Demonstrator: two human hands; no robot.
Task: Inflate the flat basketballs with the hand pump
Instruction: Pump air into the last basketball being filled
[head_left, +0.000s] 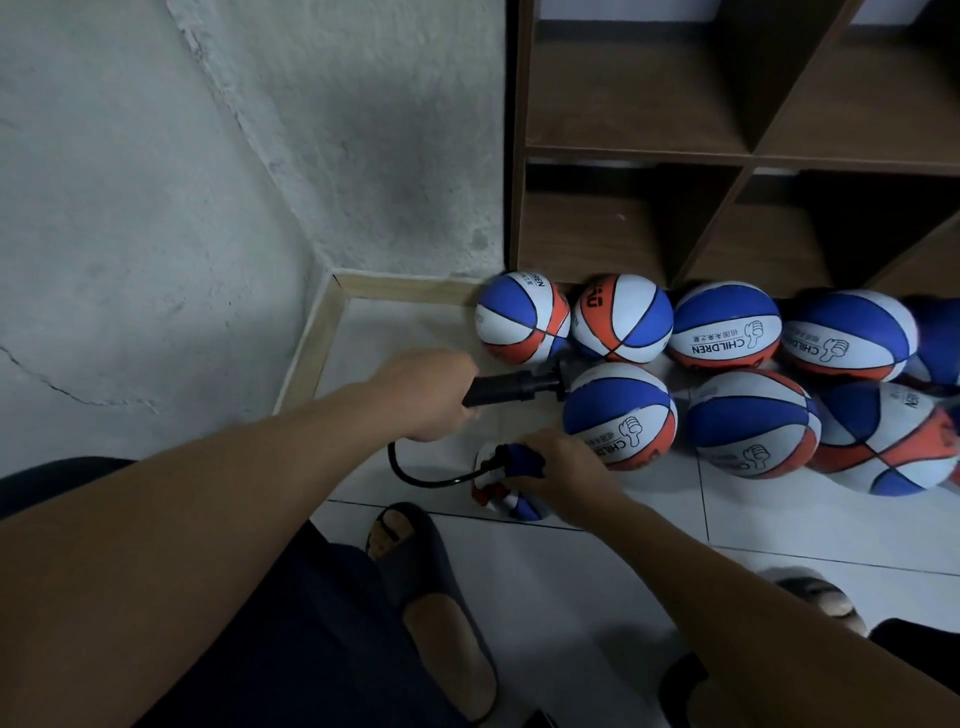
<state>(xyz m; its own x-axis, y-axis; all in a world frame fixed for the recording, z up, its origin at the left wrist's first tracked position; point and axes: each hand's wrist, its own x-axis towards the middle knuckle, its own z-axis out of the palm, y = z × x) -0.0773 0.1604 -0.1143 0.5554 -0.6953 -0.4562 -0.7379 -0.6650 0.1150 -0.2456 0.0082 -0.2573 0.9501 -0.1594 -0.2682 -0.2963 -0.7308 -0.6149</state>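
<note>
basketballs (621, 318): blue/white/orange panels (black seams) | pump (511, 388): black | shelf (743, 156): brown

Rough grey plaster wall (156, 182) ahead-left of the fingers, cracked. White tiled floor (597, 597) beneath them, pale wood skirting (311, 338) in the corner. Dark wood cubby shelf (748, 156) beyond. Dim light.

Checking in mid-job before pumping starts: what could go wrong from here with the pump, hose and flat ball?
1. The right hand grips the crumpled flat basketball at the hose end; a hard stroke could pull the needle out.
2. The left hand holds the hand pump against an inflated ball, which may get knocked and roll.
3. The hose loops sharply and might kink.
</note>
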